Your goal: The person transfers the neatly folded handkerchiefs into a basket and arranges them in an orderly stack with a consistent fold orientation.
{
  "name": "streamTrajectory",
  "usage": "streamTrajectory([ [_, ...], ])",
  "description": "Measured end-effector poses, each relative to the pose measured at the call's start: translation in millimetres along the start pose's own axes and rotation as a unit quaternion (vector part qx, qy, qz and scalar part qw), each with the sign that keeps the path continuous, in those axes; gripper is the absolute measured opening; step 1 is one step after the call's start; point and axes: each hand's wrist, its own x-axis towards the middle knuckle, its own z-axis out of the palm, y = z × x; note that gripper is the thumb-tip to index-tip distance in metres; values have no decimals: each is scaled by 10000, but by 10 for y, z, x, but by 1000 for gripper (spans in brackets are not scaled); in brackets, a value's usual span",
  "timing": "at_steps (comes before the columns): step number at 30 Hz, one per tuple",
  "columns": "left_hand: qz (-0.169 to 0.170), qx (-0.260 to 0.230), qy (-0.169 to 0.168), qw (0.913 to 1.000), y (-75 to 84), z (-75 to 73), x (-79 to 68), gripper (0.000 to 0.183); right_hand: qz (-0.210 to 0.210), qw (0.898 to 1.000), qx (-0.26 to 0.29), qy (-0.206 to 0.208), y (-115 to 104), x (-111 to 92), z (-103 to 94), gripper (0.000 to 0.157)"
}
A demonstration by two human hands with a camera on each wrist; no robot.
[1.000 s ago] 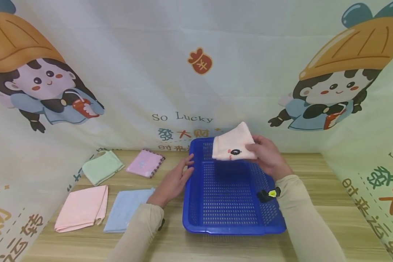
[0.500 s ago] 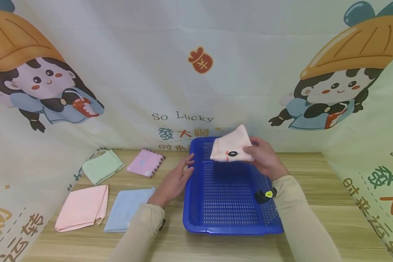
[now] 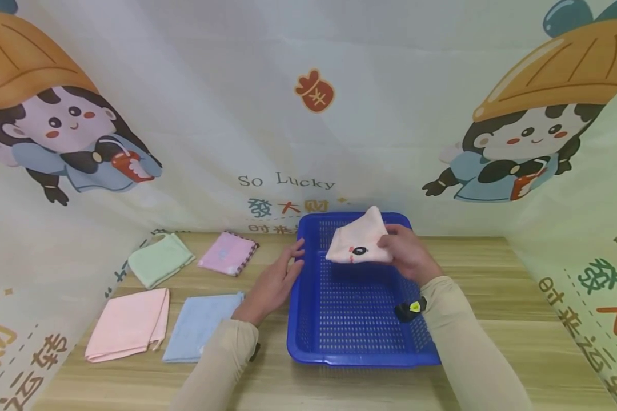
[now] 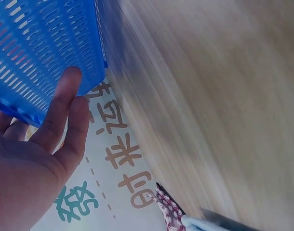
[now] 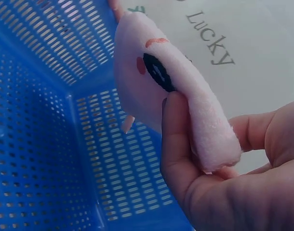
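My right hand pinches a folded pale pink towel between thumb and fingers, over the far part of a blue plastic basket. The towel has an embroidered black eye and small red marks, seen close up in the right wrist view. My left hand lies along the basket's left rim, fingers extended against it. In the left wrist view, the fingers of that hand stand beside the basket's perforated wall.
Left of the basket lie several folded towels on the wooden table: green, purple, pink and blue. A printed cloth backdrop rises behind and at both sides.
My right hand has moved slightly left and down with the pale pink towel, lower over the basket. The left hand stays at the rim.
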Motion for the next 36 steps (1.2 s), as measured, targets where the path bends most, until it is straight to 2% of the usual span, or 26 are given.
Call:
streamTrajectory([
  [9, -167, -99, -78, 9998, -15, 25, -33, 50, 140, 9998, -67, 90, 123, 55, 43, 64],
  [21, -32, -163, -75, 9998, -38, 15, -25, 51, 289, 9993, -248, 54, 93, 40, 115, 63],
  [36, -114, -140, -46, 9998, -1, 21, -3, 49, 297, 9986, -434, -95, 131, 75, 141, 62],
])
